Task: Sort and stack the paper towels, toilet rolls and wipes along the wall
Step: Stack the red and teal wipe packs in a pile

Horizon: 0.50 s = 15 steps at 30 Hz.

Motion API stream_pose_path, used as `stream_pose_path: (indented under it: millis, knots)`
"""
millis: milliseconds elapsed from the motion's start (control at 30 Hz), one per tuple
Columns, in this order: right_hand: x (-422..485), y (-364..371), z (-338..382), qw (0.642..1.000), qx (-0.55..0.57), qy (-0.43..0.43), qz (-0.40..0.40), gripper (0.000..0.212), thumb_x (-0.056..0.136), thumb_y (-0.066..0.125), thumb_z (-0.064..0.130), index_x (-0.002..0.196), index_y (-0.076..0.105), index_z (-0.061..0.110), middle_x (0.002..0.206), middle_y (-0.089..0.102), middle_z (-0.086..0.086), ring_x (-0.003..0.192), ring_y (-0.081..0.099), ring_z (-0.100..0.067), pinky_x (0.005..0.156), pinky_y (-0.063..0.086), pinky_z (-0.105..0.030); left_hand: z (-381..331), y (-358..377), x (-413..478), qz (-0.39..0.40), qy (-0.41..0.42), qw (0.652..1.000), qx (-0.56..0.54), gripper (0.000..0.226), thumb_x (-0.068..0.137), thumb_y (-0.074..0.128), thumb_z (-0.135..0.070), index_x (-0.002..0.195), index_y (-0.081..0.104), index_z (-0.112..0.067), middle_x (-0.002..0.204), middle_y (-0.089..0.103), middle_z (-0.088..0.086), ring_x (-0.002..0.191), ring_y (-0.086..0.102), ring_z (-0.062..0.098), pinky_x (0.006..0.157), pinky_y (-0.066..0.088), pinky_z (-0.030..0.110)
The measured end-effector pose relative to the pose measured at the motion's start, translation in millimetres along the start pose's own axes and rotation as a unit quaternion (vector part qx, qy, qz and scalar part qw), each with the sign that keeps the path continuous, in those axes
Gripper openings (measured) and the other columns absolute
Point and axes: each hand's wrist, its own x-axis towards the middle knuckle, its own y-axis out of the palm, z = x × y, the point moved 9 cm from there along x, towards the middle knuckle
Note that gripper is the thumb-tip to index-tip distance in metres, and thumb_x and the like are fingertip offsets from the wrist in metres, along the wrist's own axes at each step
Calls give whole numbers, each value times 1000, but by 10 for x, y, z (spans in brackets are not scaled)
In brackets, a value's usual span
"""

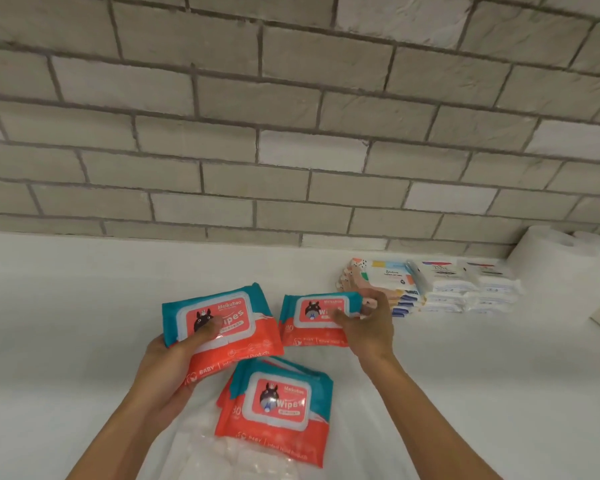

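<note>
Wipes pack (pixel 229 327), a flat pillow of glossy teal and coral plastic film with a white-framed flap lid, comes up tilted on my feed above the white desk (pixel 84 289), held by the left hand (pixel 174 362). The thumb lies across the cartoon label on the lid. The other left fingers go under the wipes pack and are hidden, so I see this grip only from the top. The palm covers the pack's near left corner.

A second pack (pixel 309 327) with the same print sits just to the right. The right hand (pixel 368 327) grips its right end, thumb pressed on the lid and fingers (pixel 378 303) curled over the far right corner, which hides that end. I cannot tell whether this pack rests on the desk or is lifted off it.

Nearer to me, between the two forearms, is a loose pile of matching packs (pixel 278 410), fanned so that only edges of the lower ones show; I cannot count them. It lies partly on crinkled clear plastic wrap (pixel 215 459), which the bottom of the frame cuts off.

Behind the right hand, along the grey brick wall (pixel 291 98), I see a stack of multicoloured patterned packs (pixel 378 275), partly hidden by the right fingers. Beside it are two stacks of white packs (pixel 465 285), their print too small to read. At far right stand white paper rolls (pixel 548 258), washed out, blurred and cropped by the frame edge.
</note>
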Motion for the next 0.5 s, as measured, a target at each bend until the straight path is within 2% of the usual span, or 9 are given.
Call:
stream_pose_path:
  millis: [67,100,167,200,267,367,500]
  knots:
    - [217,114,40,999,-25,-32,9,49,81,78,16,119,48,21,115,64,-2,87,68,-18,71,61,-33,9,40,72,-2,-8,1000,-7,30,82,72,-20,112,65,-19,103,76,9,97,71,31,78,57,44]
    - [320,172,55,998,-48,-43,11,43,82,77,16,115,50,19,113,64,-3,87,68,-18,68,60,-28,16,61,106,-1,-12,1000,-8,31,82,73,-20,112,65,-19,103,76,9,98,71,31,80,57,44]
    - [492,291,85,992,-108,-54,16,34,83,76,18,109,54,17,105,61,0,84,63,-14,56,49,-11,18,101,173,1,-17,1000,-7,31,81,73,-19,110,65,-17,99,77,9,96,71,30,80,57,44]
    - [572,357,81,990,-127,-54,20,31,83,75,18,106,55,17,103,59,1,85,61,-13,54,44,-9,17,121,207,0,-20,1000,-6,28,80,73,-18,108,66,-18,96,78,8,93,72,30,78,57,43]
    - [727,486,46,987,-148,-53,30,25,84,73,15,102,55,18,105,61,-1,87,61,-14,56,44,-11,42,151,291,-5,-27,1000,-8,25,81,73,-19,104,65,-20,90,78,6,90,72,28,74,57,41]
    - [897,643,-30,979,-195,-54,38,19,87,67,8,98,56,18,108,61,-4,88,60,-14,54,43,-11,85,195,424,-9,-35,999,-11,24,81,73,-20,105,65,-22,98,76,8,93,71,30,75,57,43]
    - [1062,778,-124,970,-235,-59,34,24,89,60,3,95,54,26,115,49,-4,102,50,-15,59,40,-12,108,243,584,-12,-44,999,-11,30,81,73,-20,109,65,-21,100,76,9,93,71,31,74,57,43]
